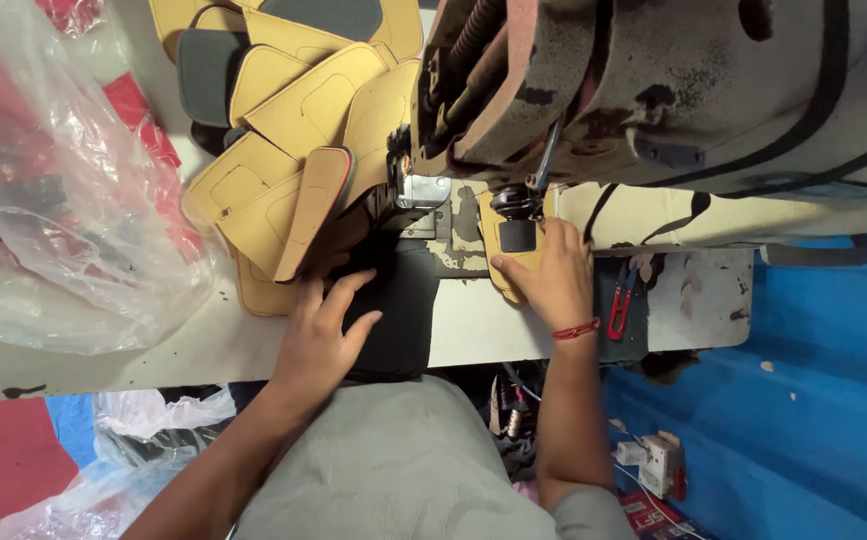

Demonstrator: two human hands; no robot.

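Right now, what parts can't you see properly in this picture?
Head view:
- Needle of the sewing machine: hidden behind its worn body.
- Tan piece being stitched: partly covered by the right hand.
- Black material: partly under the left hand.
- Red clippers: blades too small to tell.
- Plastic bag: contents blurred, cut off at the left edge.

The left hand (318, 335) lies flat on black fabric (398, 310) at 6 o'clock. At 3 o'clock from it, the right hand (548, 275) presses a tan piece (498, 240) under the sewing machine (653, 90). Tan pieces (283, 150) pile at 11 o'clock.
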